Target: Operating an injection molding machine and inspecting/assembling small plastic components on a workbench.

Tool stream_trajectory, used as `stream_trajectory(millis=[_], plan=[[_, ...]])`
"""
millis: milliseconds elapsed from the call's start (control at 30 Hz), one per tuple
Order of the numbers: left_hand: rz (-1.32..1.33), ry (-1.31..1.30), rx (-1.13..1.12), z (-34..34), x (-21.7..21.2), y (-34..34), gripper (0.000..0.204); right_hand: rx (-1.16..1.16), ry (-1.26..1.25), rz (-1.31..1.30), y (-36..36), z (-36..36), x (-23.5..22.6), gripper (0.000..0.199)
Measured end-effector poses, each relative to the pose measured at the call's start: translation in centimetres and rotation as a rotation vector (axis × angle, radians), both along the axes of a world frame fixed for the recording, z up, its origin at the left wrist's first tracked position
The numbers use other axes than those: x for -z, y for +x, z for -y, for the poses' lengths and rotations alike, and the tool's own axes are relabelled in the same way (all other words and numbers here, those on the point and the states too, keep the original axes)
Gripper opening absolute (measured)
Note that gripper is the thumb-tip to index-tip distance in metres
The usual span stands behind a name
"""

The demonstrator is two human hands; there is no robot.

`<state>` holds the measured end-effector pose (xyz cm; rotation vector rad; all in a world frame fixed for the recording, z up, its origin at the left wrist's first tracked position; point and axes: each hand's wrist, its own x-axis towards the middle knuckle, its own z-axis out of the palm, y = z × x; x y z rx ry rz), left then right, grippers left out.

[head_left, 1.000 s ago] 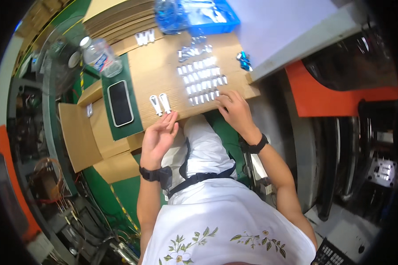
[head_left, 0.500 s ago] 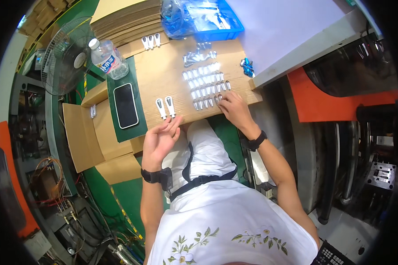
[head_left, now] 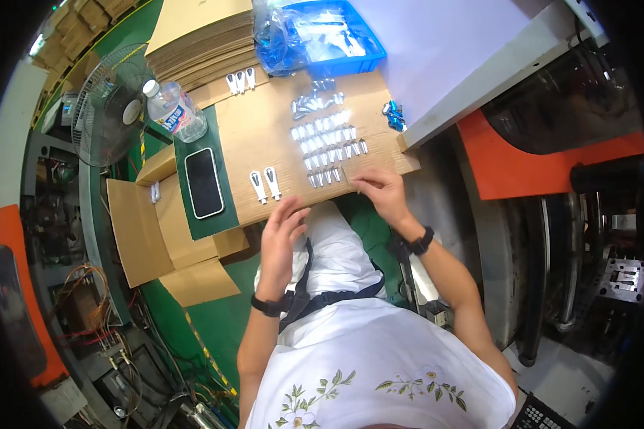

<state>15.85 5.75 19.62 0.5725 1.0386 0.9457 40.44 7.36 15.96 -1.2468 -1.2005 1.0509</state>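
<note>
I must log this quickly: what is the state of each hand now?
Left hand: open, holding nothing, near two white clips.
Right hand: fingers curled on the cardboard beside the small clear parts; grip cannot be told.

Phone (head_left: 203, 182) left of clips (head_left: 328, 146) on cardboard sheet (head_left: 265, 136), bin (head_left: 329, 32) behind.

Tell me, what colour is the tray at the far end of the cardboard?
Bright blue tray, seen in the head view.

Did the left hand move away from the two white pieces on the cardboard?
Yes. The left hand has slid down and to the right of the two white pieces, toward the person's lap; earlier its fingers reached almost up to them.
</note>
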Motion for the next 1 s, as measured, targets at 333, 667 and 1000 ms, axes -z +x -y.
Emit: stream_trajectory(millis=[333, 667, 1000], plan=[[-0.092, 0.369, 0.163, 0.8, -1.3, 6.8, 0.030, 0.010, -0.193, -1.103, -2.1, 5.3, -3.4, 0.010], [-0.127, 0.638, 0.081, 1.1, 0.0, 7.2, 0.027, -0.002, -0.227, -1.307, -2.6, 6.6, -3.8, 0.011], [0.807, 0.156, 0.374, -0.6, 0.2, 5.6, 0.039, -0.303, -0.378, -1.418, -1.9, 7.7, -4.0, 0.016]])
